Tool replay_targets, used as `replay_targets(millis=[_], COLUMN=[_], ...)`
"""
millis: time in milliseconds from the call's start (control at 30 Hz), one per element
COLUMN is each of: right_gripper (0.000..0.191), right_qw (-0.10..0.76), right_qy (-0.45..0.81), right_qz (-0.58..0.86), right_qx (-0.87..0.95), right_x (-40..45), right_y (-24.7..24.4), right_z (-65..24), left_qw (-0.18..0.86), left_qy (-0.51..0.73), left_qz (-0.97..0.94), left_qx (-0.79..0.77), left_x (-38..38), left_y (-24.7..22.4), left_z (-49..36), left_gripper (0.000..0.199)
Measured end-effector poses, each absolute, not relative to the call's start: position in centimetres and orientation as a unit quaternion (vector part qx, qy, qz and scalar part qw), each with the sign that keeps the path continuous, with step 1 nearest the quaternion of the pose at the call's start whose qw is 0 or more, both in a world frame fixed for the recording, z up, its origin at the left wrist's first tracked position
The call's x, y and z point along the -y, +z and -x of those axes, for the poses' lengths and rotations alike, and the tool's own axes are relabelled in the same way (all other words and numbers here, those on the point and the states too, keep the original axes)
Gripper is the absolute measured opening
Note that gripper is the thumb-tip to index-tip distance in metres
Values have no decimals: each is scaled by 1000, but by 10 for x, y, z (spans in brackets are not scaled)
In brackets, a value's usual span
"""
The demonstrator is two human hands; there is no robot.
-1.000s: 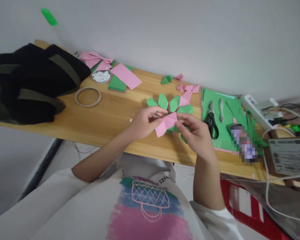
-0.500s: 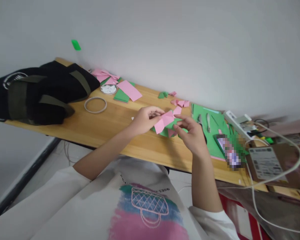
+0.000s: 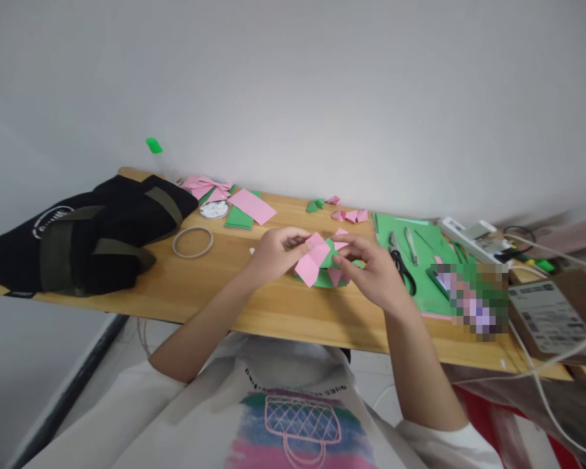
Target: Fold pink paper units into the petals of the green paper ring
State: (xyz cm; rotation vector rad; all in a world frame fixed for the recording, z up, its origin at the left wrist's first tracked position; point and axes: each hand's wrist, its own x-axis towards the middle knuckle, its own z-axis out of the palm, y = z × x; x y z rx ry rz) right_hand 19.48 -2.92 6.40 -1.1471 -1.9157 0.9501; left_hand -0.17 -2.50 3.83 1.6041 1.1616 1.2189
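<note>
A folded piece of pink and green paper [image 3: 313,259] is held between my two hands above the wooden table. My left hand [image 3: 282,253] pinches its pink part from the left. On the right, the fingers of my right hand [image 3: 367,262] are closed on its green part. Pink points stick out at the top and bottom, and the fingers cover some of the folds. Behind the hands lie small pink folded pieces [image 3: 350,215] and a green folded piece [image 3: 315,206].
At the left is a black bag [image 3: 102,234], beside a ring [image 3: 192,242] and pink paper [image 3: 252,206]. To the right are scissors [image 3: 403,264] on green sheets [image 3: 432,286], a phone [image 3: 469,303], a power strip [image 3: 461,236] and a cardboard box [image 3: 576,293].
The camera view has shifted, so the table sits lower in the picture. Both hands still hold the paper piece, and the right fingers have closed in on its green part.
</note>
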Motion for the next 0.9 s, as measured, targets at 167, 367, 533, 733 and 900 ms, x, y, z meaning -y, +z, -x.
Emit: replay_targets(millis=[167,367,533,733,900], right_gripper=[26,25,21,17,9], right_qw=[332,342,343,316,277], right_qy=[376,388,380,376,367], right_qz=[442,432,425,462,498], right_qx=[744,738,747,739,735], right_x=[31,25,23,35,46], right_y=[71,66,64,65,63], right_z=[-191,-192,-198,-202,-198], left_qw=[437,482,483,483,469], left_qy=[454,439,421,378,363], left_qz=[-633,-609,-612,-632,-656], left_qx=[-449,-451,-464,-474,-468], left_x=[25,24,21,25,29], left_y=[36,40,44,50,47], left_z=[4,3,0,-3,-7], left_gripper=[25,25,20,16,22])
